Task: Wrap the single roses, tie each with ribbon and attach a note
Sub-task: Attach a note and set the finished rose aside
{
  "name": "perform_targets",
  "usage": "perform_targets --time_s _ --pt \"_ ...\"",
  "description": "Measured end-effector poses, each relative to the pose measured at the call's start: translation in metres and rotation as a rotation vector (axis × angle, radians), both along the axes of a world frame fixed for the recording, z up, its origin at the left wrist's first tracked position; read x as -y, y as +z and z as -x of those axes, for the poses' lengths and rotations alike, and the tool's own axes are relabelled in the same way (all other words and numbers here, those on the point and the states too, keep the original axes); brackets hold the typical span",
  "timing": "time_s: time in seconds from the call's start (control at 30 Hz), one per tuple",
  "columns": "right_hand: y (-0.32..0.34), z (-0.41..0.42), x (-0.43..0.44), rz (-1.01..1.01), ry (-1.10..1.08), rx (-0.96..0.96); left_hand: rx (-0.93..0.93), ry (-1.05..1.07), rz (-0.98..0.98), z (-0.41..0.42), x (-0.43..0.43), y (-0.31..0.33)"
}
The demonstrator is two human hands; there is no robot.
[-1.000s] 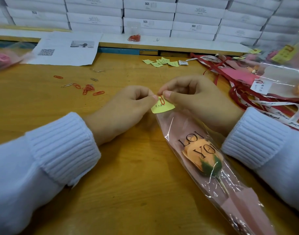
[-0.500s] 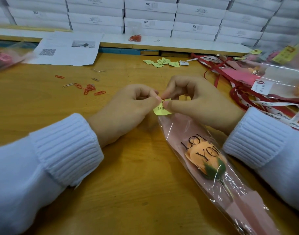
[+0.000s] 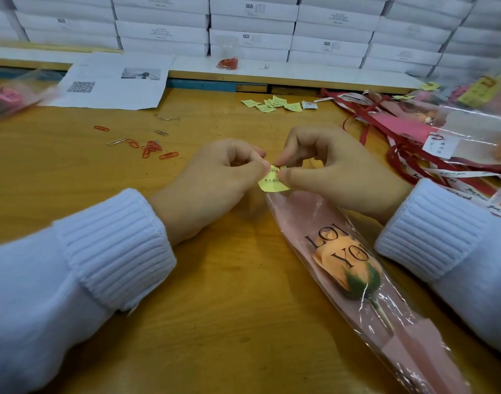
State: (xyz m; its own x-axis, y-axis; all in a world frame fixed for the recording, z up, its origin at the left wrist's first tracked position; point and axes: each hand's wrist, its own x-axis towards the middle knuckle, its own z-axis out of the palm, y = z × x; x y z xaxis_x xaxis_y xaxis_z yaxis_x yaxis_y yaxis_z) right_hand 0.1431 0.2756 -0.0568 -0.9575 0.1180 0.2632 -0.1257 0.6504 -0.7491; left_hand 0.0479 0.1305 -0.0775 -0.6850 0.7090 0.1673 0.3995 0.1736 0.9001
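Note:
An orange rose (image 3: 354, 273) lies in a clear and pink sleeve (image 3: 297, 214) printed with black letters, running from the table's middle to the lower right. At the sleeve's open top sits a small yellow note (image 3: 272, 185) with handwriting and a red paper clip on it. My left hand (image 3: 215, 180) pinches the note's left edge. My right hand (image 3: 334, 169) pinches its right side together with the sleeve's rim, thumb on top of the note.
Loose red and silver paper clips (image 3: 149, 147) lie left of my hands. Several more yellow notes (image 3: 272, 104) sit farther back. Red and white ribbons (image 3: 414, 166) and wrapped roses (image 3: 456, 120) pile at the right. A printed sheet (image 3: 112, 83) and stacked white boxes (image 3: 252, 24) stand behind.
Both hands have stayed at the sleeve's top. The note has slid slightly under my fingers and the red clip is now mostly covered.

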Motion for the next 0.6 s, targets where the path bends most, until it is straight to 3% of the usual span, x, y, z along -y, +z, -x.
perform_targets --time_s 0.6 --pt "0.0001 -0.0001 -0.0039 -0.056 -0.003 -0.023 -0.032 -0.024 -0.009 0.0082 0.0019 -0.0035"
